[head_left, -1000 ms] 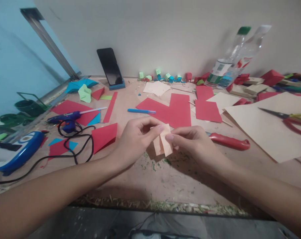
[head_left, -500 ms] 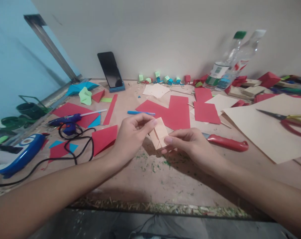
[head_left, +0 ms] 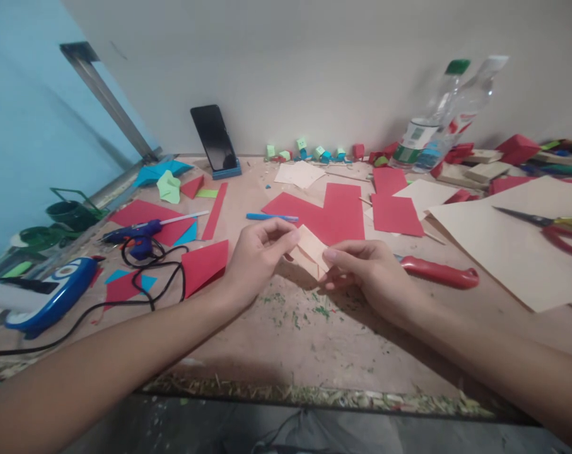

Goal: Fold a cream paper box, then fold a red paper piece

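Note:
A small folded piece of cream paper [head_left: 310,253] is held above the middle of the table, its creases and overlapping flaps facing me. My left hand [head_left: 262,258] pinches its left edge between thumb and fingers. On the opposite side my right hand [head_left: 364,265] grips the lower right corner, thumb on top; its fingertips behind the paper are partly hidden. Just beyond the hands lie a large red paper sheet [head_left: 340,214] and a blue pen [head_left: 271,217]. A red-handled knife [head_left: 439,272] rests right of my right hand, its blade mostly hidden behind that hand.
At left are a blue glue gun [head_left: 137,232] with a looping black cord, and red paper scraps. A phone [head_left: 214,139] leans on a stand at the back. Two plastic bottles [head_left: 415,139] stand back right; scissors [head_left: 545,224] lie on a cream sheet [head_left: 498,252].
The folded cream paper has tilted, its lower end swinging to the right, with both hands still on it. The whole view has shifted slightly, so the table's things appear farther right.

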Action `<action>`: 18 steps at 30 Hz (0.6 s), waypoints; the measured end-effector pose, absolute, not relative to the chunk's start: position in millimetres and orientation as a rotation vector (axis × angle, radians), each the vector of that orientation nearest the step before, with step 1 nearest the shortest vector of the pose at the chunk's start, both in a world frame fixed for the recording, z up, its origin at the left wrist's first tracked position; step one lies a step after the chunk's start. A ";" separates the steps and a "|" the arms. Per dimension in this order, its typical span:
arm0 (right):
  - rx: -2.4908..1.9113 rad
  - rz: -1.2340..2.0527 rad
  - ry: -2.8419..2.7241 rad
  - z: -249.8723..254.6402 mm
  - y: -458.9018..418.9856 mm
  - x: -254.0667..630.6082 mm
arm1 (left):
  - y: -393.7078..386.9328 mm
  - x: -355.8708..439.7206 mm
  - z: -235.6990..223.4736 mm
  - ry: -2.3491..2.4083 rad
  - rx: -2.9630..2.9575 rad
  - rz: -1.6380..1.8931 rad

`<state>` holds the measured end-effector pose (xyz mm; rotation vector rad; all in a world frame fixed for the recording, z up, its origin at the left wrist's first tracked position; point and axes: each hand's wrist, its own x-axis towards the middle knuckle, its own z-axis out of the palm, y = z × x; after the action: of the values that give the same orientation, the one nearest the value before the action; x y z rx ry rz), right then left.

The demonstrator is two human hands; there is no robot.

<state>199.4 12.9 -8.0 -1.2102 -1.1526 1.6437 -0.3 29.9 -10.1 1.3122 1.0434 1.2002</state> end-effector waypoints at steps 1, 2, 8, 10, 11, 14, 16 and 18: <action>-1.216 1.626 -1.145 -8.4 13.2 199.5 | 31.0 -1.9 -8.9 1.022 1.321 1.163; -1.219 1.611 -1.140 -8.2 13.5 199.6 | 32.6 -3.7 -8.3 0.996 1.341 1.121; -1.292 1.607 -1.264 1.7 14.0 200.7 | 44.3 -9.3 -11.8 0.947 1.540 0.988; -1.308 1.594 -1.291 4.7 14.1 201.1 | 45.7 -8.5 -13.0 0.979 1.596 1.002; -1.317 1.583 -1.302 5.5 14.3 201.2 | 45.7 -8.1 -13.2 0.991 1.617 1.013; -1.330 1.563 -1.317 5.1 15.3 201.1 | 42.8 -6.4 -12.6 1.001 1.669 1.065; -1.306 1.572 -1.299 3.4 15.7 200.5 | 39.3 -4.7 -10.9 1.010 1.704 1.083; -1.282 1.558 -1.324 2.3 15.3 200.5 | 35.4 -2.4 -7.8 1.028 1.729 1.070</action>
<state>200.5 15.3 2.3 -1.2816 -1.3242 1.5584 -2.4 35.4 -7.8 1.7294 1.0277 1.0702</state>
